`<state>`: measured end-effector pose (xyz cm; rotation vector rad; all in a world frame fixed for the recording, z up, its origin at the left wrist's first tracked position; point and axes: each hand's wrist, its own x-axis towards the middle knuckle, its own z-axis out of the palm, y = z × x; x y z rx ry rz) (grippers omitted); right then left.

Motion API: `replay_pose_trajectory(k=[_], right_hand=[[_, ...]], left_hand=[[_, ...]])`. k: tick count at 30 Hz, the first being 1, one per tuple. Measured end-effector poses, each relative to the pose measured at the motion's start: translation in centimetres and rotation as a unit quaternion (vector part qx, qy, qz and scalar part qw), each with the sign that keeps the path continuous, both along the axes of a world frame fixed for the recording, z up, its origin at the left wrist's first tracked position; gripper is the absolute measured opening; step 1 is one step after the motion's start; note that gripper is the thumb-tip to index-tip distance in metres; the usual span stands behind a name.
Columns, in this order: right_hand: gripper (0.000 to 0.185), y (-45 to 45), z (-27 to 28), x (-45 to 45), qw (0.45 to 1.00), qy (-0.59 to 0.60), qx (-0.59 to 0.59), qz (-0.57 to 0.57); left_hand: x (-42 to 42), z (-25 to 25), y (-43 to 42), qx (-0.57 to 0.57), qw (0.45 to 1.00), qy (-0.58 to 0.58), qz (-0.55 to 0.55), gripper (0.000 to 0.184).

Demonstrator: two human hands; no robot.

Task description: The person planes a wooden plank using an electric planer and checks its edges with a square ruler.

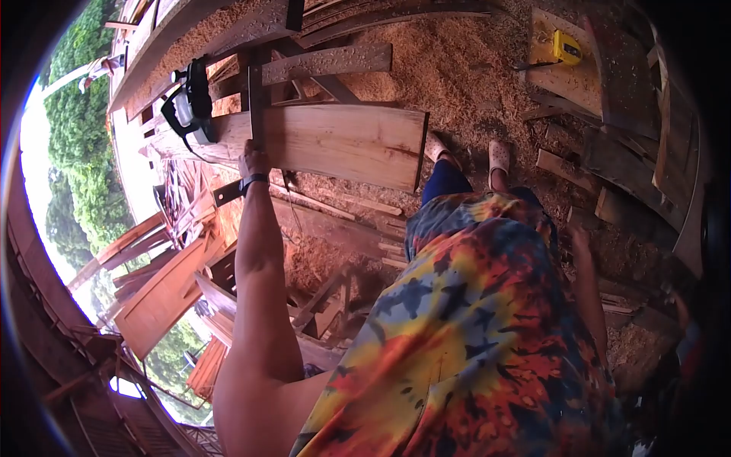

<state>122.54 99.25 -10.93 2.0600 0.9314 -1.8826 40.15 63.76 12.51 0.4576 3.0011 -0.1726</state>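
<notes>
Left hand [255, 158] grips dark bar [256, 107] lying across plank [343, 143], near power tool [196, 103]; right hand [580, 238] low, grip unclear. Probably lining-up; next move calls for steady bar.

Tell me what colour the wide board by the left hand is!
The board is light pinkish brown with darker streaks; the head view shows it.

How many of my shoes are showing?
2: the left shoe is beside the end of the wide board; the right shoe is farther right, on the sawdust.
</notes>
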Motion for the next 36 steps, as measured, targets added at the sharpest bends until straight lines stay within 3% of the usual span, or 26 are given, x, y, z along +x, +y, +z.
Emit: replay_pose_trajectory(k=[6, 9, 12, 15, 18, 21, 31, 36], right_hand=[[0.035, -0.3, -3.9, -0.9, 0.991, 0.045, 0.097, 0.079], [0.043, 0.9, -3.5, -2.4, 0.992, 0.059, 0.078, 0.079], [0.043, 2.5, -2.1, -3.7, 0.991, 0.046, 0.074, 0.096], [0.041, 3.5, 3.2, -7.5, 0.997, 0.004, 0.056, 0.049], [0.039, 4.6, 0.3, -5.2, 0.996, 0.028, 0.065, 0.059], [0.038, 5.3, 3.1, -6.5, 0.998, 0.009, 0.043, 0.05], [0.037, 5.2, 4.1, -6.3, 0.998, 0.003, 0.038, 0.058], [0.038, 5.5, 3.9, -2.3, 0.998, 0.008, 0.042, 0.041]], left_hand=[[0.0, 0.2, 0.0, -0.022, 1.0, 0.003, 0.007, 0.025], [-0.6, -0.6, -0.8, -0.022, 0.999, 0.017, -0.034, 0.025], [0.5, 0.5, 0.3, -0.004, 1.0, 0.01, 0.003, 0.025], [1.1, 1.3, 1.3, -0.027, 0.999, 0.004, 0.031, 0.023], [0.3, 0.7, 0.1, -0.035, 0.999, -0.011, 0.012, 0.021], [-0.3, 0.2, -0.6, -0.042, 0.999, -0.011, 0.005, 0.02], [0.5, 1.7, 0.7, -0.03, 1.0, -0.007, 0.005, 0.016], [-4.4, 0.1, -3.8, -0.002, 1.0, 0.015, 0.013, 0.018]])
